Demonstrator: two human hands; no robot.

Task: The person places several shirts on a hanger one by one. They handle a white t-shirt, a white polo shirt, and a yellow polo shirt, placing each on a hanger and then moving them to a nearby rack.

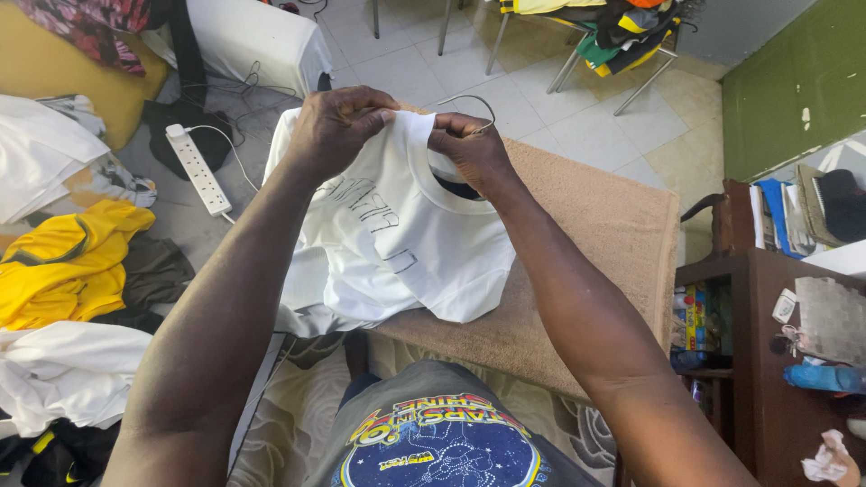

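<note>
Both hands are raised over the tan towel-covered counter, clamped on a white T-shirt that hangs between them with its lower part lying on the counter's near-left end. The left hand pinches the shirt's shoulder fabric at the top left edge, fingers curled tight over the cloth. The right hand grips the round collar just beside it — a thin wire hanger arches over its fingers, its loop showing above the neckline. The two hands are close together but not touching, with the collar between them. Faint dark lettering shows through the shirt's front, reversed.

Left of the counter, on the tiled floor, a white power strip lies with its cord trailing off. Farther left of the counter sits a heap of clothes — a yellow garment on top, white cloth below it. Beyond the counter's far edge a metal-legged chair carries a pile of coloured clothing. To the right of the counter stands a dark wooden shelf holding small boxes and papers.
</note>
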